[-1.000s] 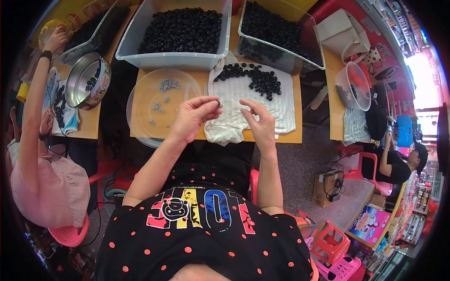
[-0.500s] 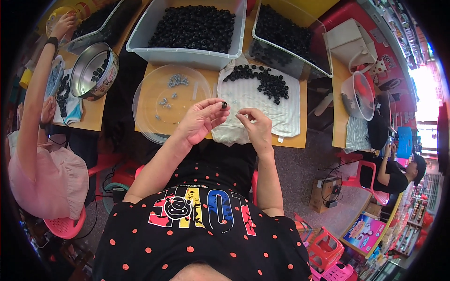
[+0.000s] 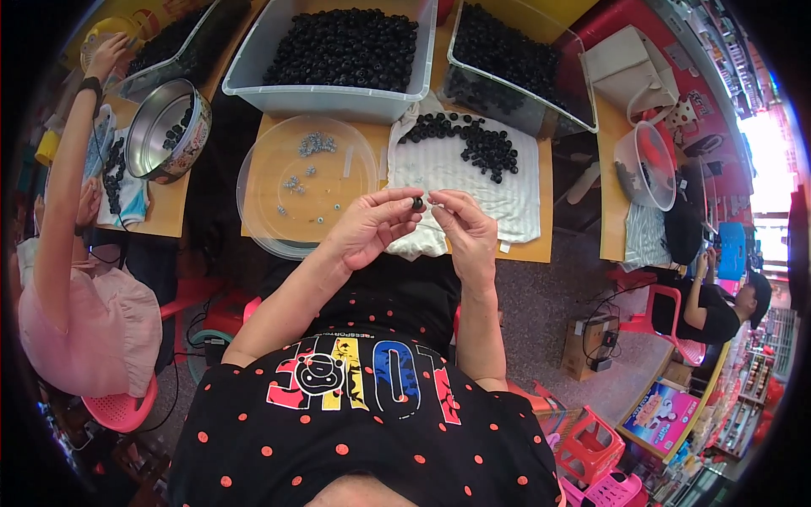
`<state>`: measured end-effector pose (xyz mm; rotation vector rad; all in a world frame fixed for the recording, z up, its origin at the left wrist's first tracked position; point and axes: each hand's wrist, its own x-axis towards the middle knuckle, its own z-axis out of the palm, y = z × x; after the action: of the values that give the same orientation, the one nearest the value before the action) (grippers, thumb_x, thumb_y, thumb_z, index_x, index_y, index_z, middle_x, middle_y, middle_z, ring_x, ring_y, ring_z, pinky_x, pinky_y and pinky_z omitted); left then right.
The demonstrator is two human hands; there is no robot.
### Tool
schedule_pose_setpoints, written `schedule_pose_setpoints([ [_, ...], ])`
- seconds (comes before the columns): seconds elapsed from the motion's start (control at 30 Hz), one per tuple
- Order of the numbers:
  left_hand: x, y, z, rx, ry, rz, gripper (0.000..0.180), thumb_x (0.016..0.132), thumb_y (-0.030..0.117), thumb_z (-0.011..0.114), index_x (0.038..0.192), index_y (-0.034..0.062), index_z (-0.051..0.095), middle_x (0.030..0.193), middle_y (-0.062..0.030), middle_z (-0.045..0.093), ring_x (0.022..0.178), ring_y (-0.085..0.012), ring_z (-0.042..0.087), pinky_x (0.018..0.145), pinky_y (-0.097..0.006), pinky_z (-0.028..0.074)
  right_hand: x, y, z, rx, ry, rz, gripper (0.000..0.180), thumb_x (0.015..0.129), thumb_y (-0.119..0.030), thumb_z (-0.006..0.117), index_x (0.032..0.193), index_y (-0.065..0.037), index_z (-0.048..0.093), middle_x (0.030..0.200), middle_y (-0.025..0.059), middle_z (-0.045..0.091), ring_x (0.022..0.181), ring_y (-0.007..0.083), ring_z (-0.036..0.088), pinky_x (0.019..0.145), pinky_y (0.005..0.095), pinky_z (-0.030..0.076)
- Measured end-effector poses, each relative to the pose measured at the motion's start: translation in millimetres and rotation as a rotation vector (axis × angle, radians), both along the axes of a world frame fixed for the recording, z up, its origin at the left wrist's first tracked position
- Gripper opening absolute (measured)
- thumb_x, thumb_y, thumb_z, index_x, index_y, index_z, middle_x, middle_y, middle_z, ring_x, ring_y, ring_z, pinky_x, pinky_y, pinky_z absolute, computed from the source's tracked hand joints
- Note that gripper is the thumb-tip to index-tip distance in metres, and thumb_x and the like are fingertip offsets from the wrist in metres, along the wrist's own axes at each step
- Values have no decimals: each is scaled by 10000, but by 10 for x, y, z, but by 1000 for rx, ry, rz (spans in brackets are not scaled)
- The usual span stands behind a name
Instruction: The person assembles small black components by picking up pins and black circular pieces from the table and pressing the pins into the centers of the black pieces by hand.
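Observation:
Between thumb and fingertips, my left hand [image 3: 368, 230] pinches a round black bead [image 3: 417, 204]. My right hand [image 3: 469, 230] is closed in a pinch right beside that bead; whatever sits in its fingertips is too small to make out. Both hands are raised over the front edge of a white cloth [image 3: 519, 198]. Loose black beads [image 3: 490, 150] lie scattered on the cloth's far part. To the left, small grey-blue pieces [image 3: 317, 144] sit in little groups on a clear round plastic lid [image 3: 262, 182].
Behind the cloth stand a large clear bin [image 3: 329, 100] and a second bin [image 3: 528, 100], both filled with black beads. A co-worker in pink [image 3: 84, 325] sits at left near a round metal tin [image 3: 144, 139]. At right are a clear tub [image 3: 646, 182] and another person [image 3: 718, 313].
My left hand has carried the bead a little right and down. The right fingertips now meet it, closing the gap between the hands.

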<state>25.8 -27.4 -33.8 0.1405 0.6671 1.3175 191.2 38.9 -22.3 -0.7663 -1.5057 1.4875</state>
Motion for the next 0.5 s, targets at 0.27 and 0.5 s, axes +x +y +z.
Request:
schedule_pose_setpoints([
  [0.27, 67, -25, 5, 82, 187, 32, 234, 902, 56, 639, 1128, -7, 641, 991, -57, 671, 840, -109, 642, 768, -234, 547, 37, -86, 112, 241, -293, -146, 165, 712, -24, 792, 838, -43, 687, 836, 28, 664, 729, 127, 540, 658, 244, 449],
  [0.5, 54, -38, -42, 105, 274, -28, 209, 895, 73, 654, 1092, 2, 660, 956, -44, 668, 835, -98, 637, 748, -223, 539, 46, -98, 136, 451, -369, -141, 182, 678, -20, 802, 811, -56, 684, 836, 51, 677, 769, 170, 592, 649, 285, 468],
])
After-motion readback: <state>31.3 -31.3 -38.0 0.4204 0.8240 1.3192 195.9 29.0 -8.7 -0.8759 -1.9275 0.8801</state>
